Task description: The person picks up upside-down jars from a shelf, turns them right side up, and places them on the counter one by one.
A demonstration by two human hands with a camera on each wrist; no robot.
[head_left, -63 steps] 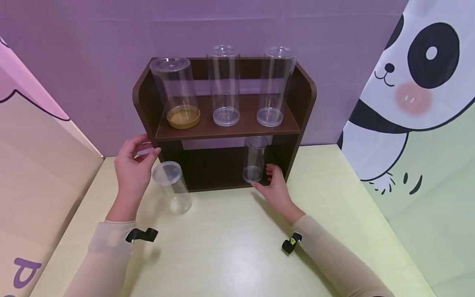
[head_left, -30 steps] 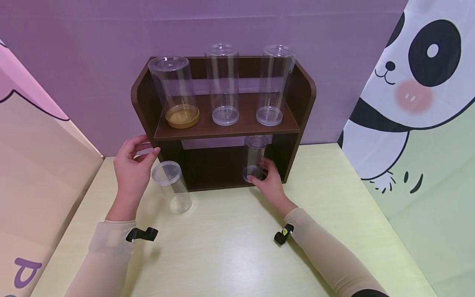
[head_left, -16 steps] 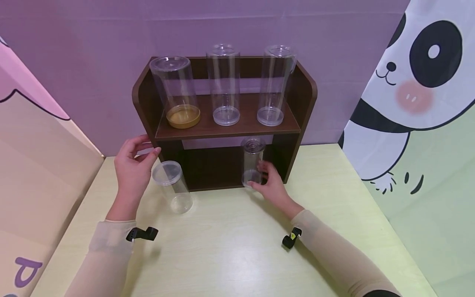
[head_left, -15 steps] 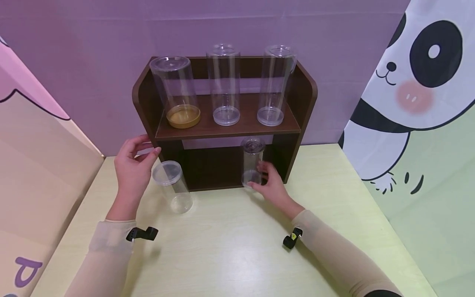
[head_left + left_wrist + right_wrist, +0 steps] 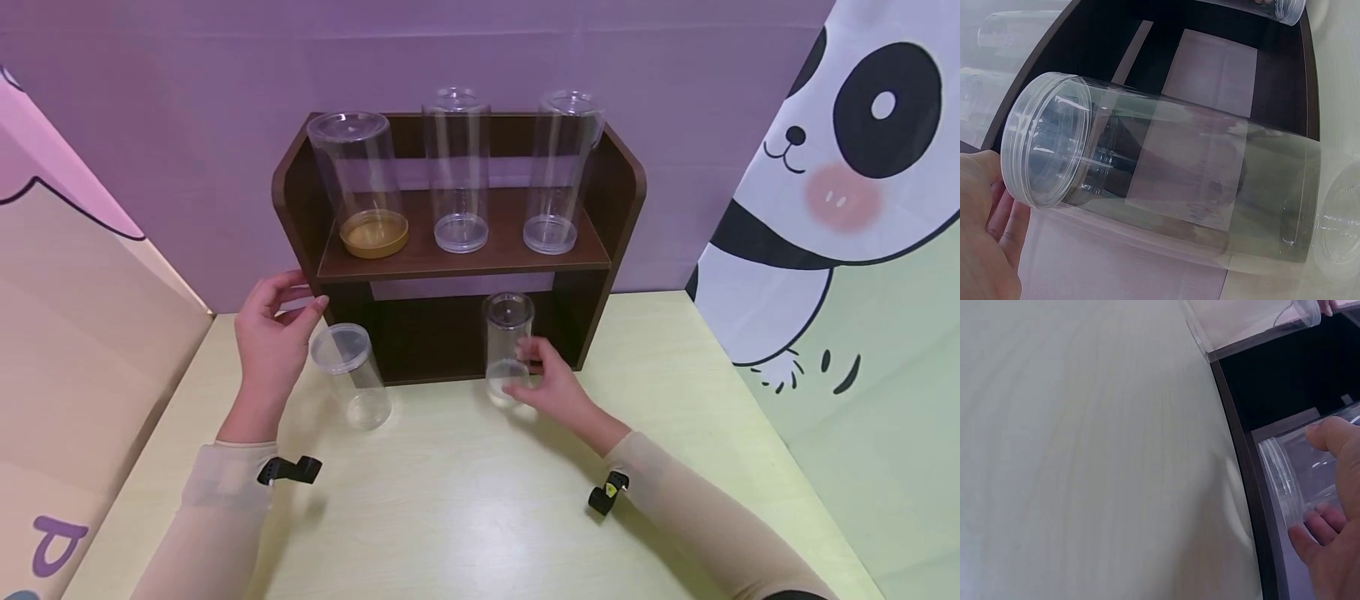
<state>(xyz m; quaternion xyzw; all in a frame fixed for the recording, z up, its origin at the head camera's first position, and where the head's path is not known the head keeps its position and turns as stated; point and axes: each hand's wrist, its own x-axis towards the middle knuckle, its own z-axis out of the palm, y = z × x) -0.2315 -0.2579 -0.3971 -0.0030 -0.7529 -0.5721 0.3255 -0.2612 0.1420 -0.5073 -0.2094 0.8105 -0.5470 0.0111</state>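
Observation:
My right hand [image 5: 522, 375] grips a small clear lidded jar [image 5: 507, 337] near its base, upright, just in front of the lower opening of the dark brown shelf [image 5: 465, 260]. In the right wrist view my fingers [image 5: 1334, 439] curl round the jar's end [image 5: 1291, 481]. My left hand [image 5: 300, 293] hovers with relaxed fingers beside the shelf's left wall, holding nothing. Just right of it a second clear jar [image 5: 350, 375] stands on the table; in the left wrist view this jar [image 5: 1160, 181] fills the frame beside my left hand [image 5: 988, 244].
Three tall clear jars stand on the upper shelf: a wide one with a gold base [image 5: 362, 187], a middle one [image 5: 457, 171] and a right one [image 5: 560, 171]. The pale green table [image 5: 465, 508] meets a purple wall behind and printed panels at both sides.
My right hand closed round the small jar in the lower compartment and drew it out toward the table's front. The left hand and its jar stayed put.

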